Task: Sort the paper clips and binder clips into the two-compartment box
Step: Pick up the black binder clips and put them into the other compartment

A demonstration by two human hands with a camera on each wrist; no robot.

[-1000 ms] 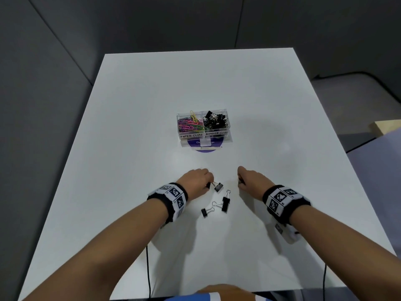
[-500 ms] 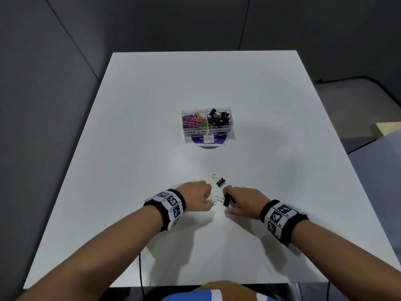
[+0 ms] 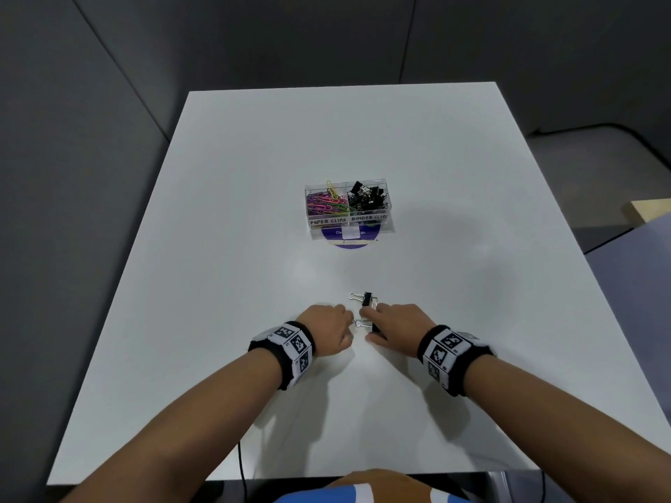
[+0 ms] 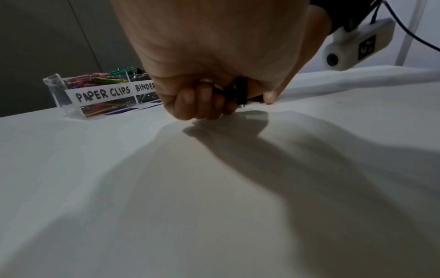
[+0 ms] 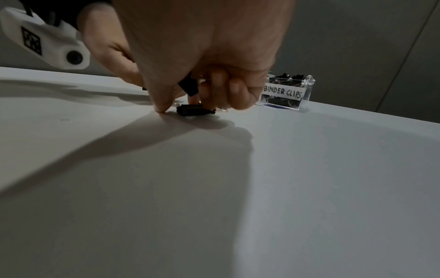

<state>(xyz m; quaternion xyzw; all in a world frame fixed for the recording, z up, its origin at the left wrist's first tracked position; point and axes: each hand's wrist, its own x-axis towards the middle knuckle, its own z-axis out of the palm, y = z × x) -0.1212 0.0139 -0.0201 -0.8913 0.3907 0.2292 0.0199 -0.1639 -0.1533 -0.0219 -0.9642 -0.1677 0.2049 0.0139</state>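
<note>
Two hands meet low in the centre of the head view, on a white bench [image 3: 254, 176]. The left hand [image 3: 328, 330] is curled into a fist, its grip not readable from this angle. The right hand [image 3: 395, 326] reaches toward it with fingers bent down. Between the two hands lies a black binder clip with wire handles [image 3: 366, 325], touching the right fingertips. A second binder clip [image 3: 366, 298] lies just above it on the bench, touching the right hand's fingertip. Higher up, at mid-frame, stands the clear two-compartment box [image 3: 348, 208]: coloured paper clips [image 3: 325, 206] fill the left compartment and black binder clips [image 3: 368, 199] the right one.

From the left wrist view, the left hand's curled fingers [image 4: 197, 101] clench black binder clips against the palm, low to the bench. The box sits at the left of the frame, its label reading PAPER CLIPS.

From the right wrist view, the right hand holds one black clip [image 5: 189, 86] tucked in its curled fingers, while thumb and fingertips close round another clip lying flat on the bench [image 5: 194, 110]. The box's BINDER CLIPS side shows at the right of the frame.
</note>
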